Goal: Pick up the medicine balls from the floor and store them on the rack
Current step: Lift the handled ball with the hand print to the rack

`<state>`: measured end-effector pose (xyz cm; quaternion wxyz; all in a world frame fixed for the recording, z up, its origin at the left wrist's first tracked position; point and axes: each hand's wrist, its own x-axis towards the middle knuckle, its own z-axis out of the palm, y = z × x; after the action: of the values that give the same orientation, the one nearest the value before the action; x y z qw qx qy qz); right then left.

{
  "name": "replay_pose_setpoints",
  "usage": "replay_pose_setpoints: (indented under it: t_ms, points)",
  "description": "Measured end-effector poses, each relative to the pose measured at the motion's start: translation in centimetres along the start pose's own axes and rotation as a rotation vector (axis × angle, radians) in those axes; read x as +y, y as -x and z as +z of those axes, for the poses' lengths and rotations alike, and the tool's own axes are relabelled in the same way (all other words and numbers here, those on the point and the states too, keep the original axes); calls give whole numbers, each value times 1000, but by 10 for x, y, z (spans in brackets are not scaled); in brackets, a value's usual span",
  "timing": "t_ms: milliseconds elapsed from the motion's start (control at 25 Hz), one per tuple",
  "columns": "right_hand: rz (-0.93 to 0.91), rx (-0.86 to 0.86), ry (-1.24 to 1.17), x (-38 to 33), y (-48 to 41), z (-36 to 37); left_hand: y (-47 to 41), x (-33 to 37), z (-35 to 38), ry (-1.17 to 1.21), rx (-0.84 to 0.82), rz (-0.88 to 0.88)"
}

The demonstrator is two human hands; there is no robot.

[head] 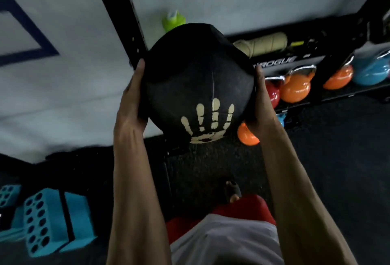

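A black medicine ball (pixel 196 79) with a cream handprint logo is held up in front of me, well off the floor. My left hand (pixel 132 100) presses against its left side with fingers stretched along the curve. My right hand (pixel 260 100) does the same on its right side, palm against the ball. A black storage rack (pixel 312 39) runs along the wall behind and to the right of the ball, and the ball hides part of its left end.
Orange, red and blue kettlebells (pixel 295 87) sit on the rack's lower shelf; one orange kettlebell (pixel 247 135) is lower still. A green bottle (pixel 173 21) and a beige roll (pixel 261 44) rest higher up. A black upright post (pixel 120 11) stands left. Blue perforated blocks (pixel 48 221) lie on the dark floor at left.
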<state>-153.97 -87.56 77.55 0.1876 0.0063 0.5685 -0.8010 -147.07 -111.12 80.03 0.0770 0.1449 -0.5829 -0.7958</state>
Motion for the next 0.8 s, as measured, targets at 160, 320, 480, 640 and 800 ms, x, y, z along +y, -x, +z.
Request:
replay_pose_setpoints:
  t_ms: [160,320,480,640,800]
  points:
    - [-159,18,68,-60,12,13,5,50,13,6,-71,164]
    - [-347,74,118,-116,36,36,28,100,35,63,-121,336]
    - [-508,29,64,-158,55,57,48,150,52,56,-103,464]
    - [-652,-49,-15,-200,71,76,62,197,65,75,-159,586]
    - [-763,-86,-34,-254,81,97,74,245,81,75,-150,700]
